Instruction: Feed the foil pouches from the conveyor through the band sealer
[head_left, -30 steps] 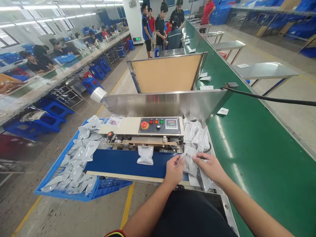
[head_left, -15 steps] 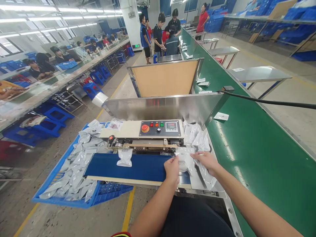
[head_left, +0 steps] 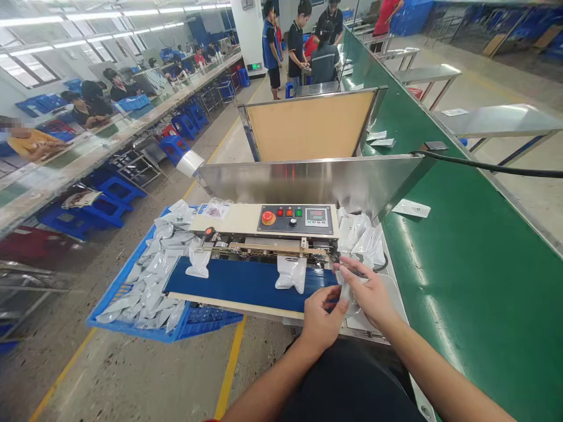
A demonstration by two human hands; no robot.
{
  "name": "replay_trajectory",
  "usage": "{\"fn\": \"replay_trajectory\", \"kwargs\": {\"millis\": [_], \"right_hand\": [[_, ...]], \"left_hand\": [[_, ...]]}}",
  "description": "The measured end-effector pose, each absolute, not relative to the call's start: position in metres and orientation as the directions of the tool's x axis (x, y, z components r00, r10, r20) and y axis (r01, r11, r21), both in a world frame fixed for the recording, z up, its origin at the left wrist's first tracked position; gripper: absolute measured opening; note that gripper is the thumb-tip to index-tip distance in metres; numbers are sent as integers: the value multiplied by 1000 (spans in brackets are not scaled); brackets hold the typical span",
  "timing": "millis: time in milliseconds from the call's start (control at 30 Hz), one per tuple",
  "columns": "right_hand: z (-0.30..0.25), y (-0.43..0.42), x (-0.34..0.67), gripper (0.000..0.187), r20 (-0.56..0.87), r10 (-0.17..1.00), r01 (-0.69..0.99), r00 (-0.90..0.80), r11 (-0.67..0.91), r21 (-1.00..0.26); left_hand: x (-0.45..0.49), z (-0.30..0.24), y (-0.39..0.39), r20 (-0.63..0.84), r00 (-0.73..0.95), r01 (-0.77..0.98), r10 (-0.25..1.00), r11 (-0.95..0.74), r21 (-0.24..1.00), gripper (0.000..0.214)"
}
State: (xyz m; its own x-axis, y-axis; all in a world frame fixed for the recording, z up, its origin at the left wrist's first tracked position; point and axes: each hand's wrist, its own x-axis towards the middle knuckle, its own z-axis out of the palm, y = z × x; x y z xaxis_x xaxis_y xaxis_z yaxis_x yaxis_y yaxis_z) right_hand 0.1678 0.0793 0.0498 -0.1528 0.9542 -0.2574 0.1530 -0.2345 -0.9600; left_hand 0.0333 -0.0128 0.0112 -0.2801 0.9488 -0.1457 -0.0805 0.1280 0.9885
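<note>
My left hand [head_left: 322,319] and my right hand [head_left: 369,292] are closed together on a small clear pouch [head_left: 345,291] at the right end of the sealing machine's blue belt [head_left: 237,282]. One pouch [head_left: 291,274] rides the belt under the sealing head. Another pouch [head_left: 198,263] sits at the belt's left end. The machine's control panel [head_left: 295,217] shows a red button and a display. A heap of unsealed pouches [head_left: 361,235] lies just beyond my right hand.
A blue crate [head_left: 145,281] with several sealed pouches stands left of the machine. A long green conveyor [head_left: 457,258] runs along the right, with a black cable [head_left: 484,167] across it. Several people stand at the far end and others sit at a bench on the left.
The pouch I fed in has travelled left along the belt, and the earlier one has reached the left end. Both hands have pulled back towards me with a new pouch.
</note>
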Motion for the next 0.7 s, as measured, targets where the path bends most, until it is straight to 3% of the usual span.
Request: {"fn": "replay_trajectory", "kwargs": {"millis": [133,200,333,400,567,700], "right_hand": [[45,76,173,73,-239,964,-137,-119,-254,-957],[38,76,186,70,-260,962,-97,-84,-268,-959],[23,73,208,67,-239,964,146,-114,-221,-964],[19,74,213,62,-250,965,153,-77,-236,-960],[9,99,211,50,-498,865,-34,69,-497,-867],[0,118,192,41,-580,814,-41,32,-578,-815]], "left_hand": [[43,7,8,-94,-358,-35,929,87,996,44],[40,4,14,-95,-379,-64,920,76,995,49],[40,0,19,-114,-319,-121,941,79,990,49],[43,-3,24,-138,-287,-112,948,110,988,48],[46,-20,51,-428,-439,-264,790,343,902,49],[35,-32,70,-563,-455,-429,690,384,817,50]]}}
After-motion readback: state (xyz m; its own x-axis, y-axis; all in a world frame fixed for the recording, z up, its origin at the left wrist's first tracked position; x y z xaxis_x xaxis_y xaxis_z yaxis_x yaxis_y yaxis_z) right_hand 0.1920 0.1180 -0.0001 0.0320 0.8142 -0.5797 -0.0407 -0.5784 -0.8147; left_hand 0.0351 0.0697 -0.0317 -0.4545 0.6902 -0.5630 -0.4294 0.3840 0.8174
